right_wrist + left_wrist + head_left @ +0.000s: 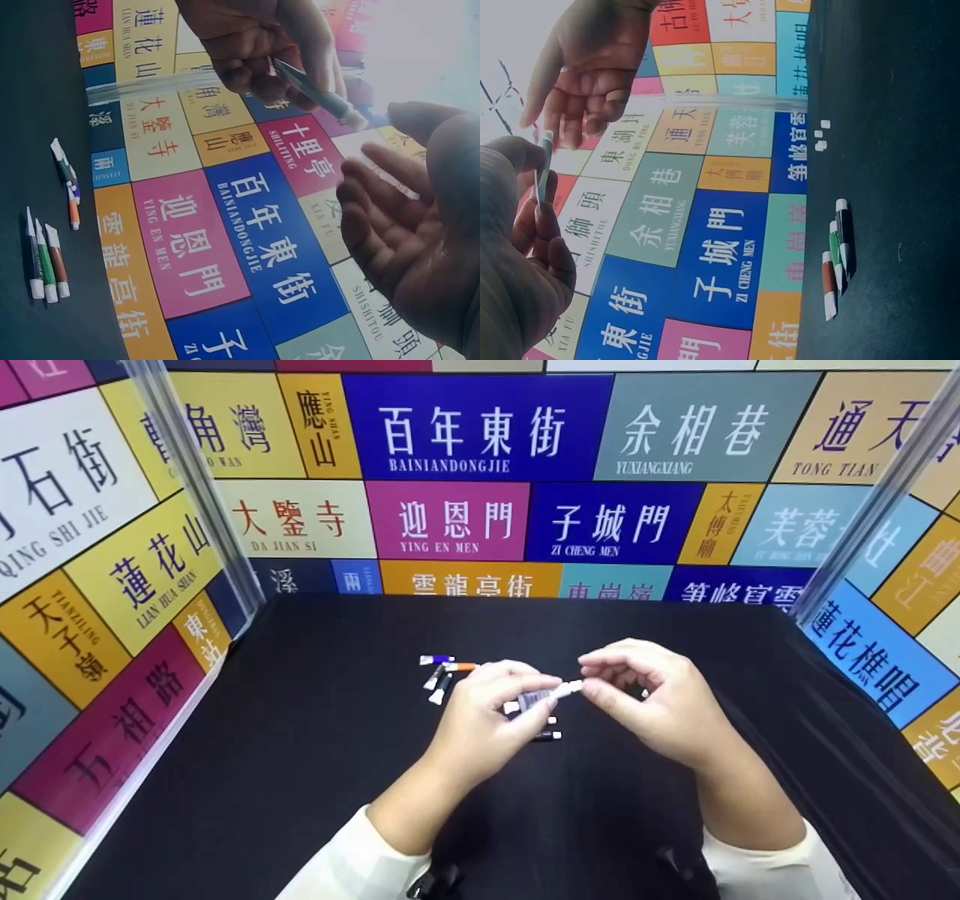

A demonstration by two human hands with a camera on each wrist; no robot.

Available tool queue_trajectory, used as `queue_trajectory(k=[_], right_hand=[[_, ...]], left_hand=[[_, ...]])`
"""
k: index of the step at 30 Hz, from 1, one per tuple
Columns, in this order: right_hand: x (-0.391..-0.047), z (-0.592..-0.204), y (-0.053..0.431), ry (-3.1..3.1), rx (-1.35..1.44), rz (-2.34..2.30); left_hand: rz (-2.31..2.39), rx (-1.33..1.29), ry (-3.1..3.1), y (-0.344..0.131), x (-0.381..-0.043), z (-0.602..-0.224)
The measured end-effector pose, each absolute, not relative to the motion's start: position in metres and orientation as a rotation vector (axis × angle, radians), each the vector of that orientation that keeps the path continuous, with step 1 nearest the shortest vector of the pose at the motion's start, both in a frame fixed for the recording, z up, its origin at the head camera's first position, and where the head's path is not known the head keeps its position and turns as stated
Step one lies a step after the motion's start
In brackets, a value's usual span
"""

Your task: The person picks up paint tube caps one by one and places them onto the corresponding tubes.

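A small paint tube [536,699] with a white tip is pinched between the thumb and fingers of my left hand [487,712], held up over the table and pointing right. My right hand [660,697] is just beyond the tip, its fingers loosely bent and apart. In the right wrist view a gap shows between those fingers and the tube's white end [354,118]. Behind my left hand lie a brown tube [829,285], a green tube [835,251] and a black tube [843,225], side by side.
Farther left on the black cloth [315,750] is a loose group of tubes, including a purple one [436,659] and an orange one [463,667]. Small white caps [821,135] lie together, mostly hidden behind my right hand in the head view. Printed wall panels [480,427] enclose the table.
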State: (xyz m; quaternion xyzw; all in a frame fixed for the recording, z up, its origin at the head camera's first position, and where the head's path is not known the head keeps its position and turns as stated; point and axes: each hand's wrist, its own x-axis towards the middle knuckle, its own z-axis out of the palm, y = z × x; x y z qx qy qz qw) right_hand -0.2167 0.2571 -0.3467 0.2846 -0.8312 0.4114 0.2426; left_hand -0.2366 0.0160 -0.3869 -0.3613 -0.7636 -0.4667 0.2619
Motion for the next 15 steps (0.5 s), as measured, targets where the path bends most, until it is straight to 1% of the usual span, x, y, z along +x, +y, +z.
queue_trajectory(k=[3, 6, 15], right_hand=[[-0.2181, -0.3464, 0.2577, -2.209, 0.939, 1.143], [-0.2192, -0.3472, 0.2566, -2.191, 1.004, 1.094], [-0.2167, -0.3479, 0.2533, -2.327, 0.836, 1.021]], left_hand=[[-1.260, -0.974, -2.061, 0.0158, -0.2374, -0.3875], [-1.261, -0.981, -2.058, 0.0158, -0.2372, -0.3878], [-1.273, -0.983, -2.071, 0.0163, -0.2352, -0.3877]])
